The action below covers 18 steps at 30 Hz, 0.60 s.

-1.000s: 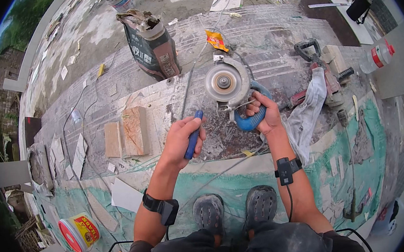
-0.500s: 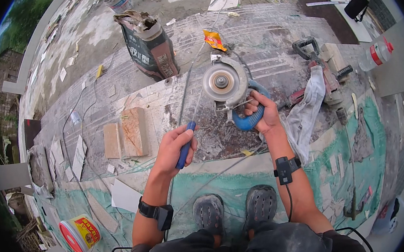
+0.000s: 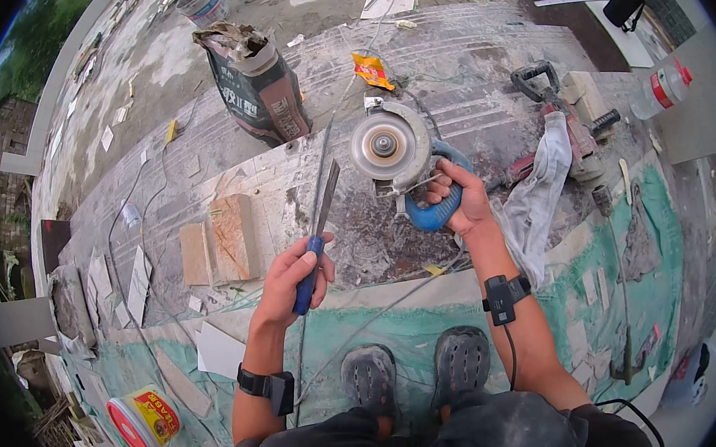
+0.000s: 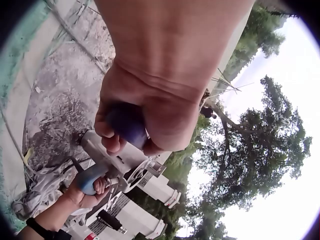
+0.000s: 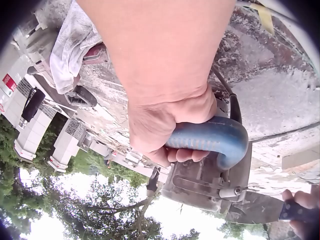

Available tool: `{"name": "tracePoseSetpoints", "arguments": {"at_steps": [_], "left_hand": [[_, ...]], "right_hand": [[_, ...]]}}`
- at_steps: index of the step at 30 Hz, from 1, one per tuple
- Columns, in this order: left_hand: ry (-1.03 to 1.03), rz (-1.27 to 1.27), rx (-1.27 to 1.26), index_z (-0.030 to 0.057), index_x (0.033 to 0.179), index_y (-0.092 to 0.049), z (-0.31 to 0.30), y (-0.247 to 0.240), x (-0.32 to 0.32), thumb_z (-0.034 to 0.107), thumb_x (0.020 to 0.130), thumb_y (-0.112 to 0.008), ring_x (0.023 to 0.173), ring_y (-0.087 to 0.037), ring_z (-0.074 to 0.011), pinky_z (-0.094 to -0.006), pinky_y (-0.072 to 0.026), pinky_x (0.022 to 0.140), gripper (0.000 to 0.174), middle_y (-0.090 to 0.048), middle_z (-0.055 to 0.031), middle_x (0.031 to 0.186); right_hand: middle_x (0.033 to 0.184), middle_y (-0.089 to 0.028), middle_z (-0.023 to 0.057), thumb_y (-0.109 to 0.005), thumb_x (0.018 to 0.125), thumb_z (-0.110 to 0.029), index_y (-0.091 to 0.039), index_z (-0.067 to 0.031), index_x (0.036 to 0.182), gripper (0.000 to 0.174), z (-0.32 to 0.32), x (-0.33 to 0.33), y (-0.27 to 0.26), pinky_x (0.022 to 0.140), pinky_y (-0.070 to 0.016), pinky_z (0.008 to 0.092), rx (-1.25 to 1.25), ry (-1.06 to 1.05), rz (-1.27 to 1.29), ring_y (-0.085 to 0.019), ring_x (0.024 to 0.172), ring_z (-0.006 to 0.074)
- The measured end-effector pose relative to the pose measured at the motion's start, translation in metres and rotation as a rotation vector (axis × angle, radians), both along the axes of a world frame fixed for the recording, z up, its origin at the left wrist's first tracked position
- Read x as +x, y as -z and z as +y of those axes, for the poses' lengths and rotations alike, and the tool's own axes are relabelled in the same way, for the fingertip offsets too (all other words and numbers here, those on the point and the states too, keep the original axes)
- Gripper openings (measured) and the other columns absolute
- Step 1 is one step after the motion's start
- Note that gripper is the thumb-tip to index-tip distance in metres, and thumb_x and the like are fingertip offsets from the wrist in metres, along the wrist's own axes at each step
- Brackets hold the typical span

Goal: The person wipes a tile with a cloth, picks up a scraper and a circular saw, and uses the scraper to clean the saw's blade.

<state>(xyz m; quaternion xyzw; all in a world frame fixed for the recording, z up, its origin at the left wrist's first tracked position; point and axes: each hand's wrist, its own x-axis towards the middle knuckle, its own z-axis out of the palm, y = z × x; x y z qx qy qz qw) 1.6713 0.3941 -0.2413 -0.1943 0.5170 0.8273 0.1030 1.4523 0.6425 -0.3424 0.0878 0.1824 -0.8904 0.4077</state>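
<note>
In the head view my right hand (image 3: 463, 201) grips the blue handle of a circular saw (image 3: 391, 145), its round disc facing up. From the right wrist, the fingers curl round the curved blue handle (image 5: 212, 140). My left hand (image 3: 291, 277) grips a blue-handled tool (image 3: 307, 283) with a flat grey metal blade (image 3: 328, 195) pointing away from me, left of the saw. In the left wrist view the hand (image 4: 155, 105) hides most of this tool; only the dark blue handle end shows. The right wrist view shows the blade overlapping the saw's far side.
A dark open bag (image 3: 255, 89) stands behind to the left, near a stone block (image 3: 234, 236). An orange packet (image 3: 373, 71) lies beyond the saw. To the right are a red power tool (image 3: 576, 128), a white cloth (image 3: 541, 198) and a plastic bottle (image 3: 659, 90). Cords cross the floor.
My left hand has moved left and toward me with the blue-handled tool, and its blade now shows broader. The right hand keeps its grip on the circular saw, almost unmoved.
</note>
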Motion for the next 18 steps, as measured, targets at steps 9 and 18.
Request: {"name": "tracePoseSetpoints", "arguments": {"at_steps": [9, 18], "left_hand": [[-0.047, -0.028, 0.055, -0.0042, 0.140, -0.044, -0.013, 0.017, -0.006, 0.033, 0.105, -0.050, 0.067, -0.056, -0.0152, -0.0279, -0.0455, 0.059, 0.051, -0.059, -0.0101, 0.095], [0.098, 0.063, -0.229, -0.0003, 0.134, -0.053, -0.027, 0.020, -0.009, 0.035, 0.103, -0.058, 0.069, -0.054, -0.0103, -0.0251, -0.0452, 0.062, 0.048, -0.059, -0.0033, 0.086]], "right_hand": [[0.070, -0.049, -0.0032, -0.058, 0.100, -0.017, -0.057, -0.0102, 0.093, 0.010, 0.000, 0.000, -0.002, 0.060, -0.0455, 0.0276, 0.038, 0.008, 0.008, -0.050, 0.061, 0.0089], [0.073, -0.051, -0.0026, -0.057, 0.101, -0.017, -0.056, -0.0094, 0.093, 0.011, 0.000, 0.001, -0.004, 0.061, -0.0461, 0.0291, 0.011, 0.011, -0.001, -0.050, 0.063, 0.0092]]}}
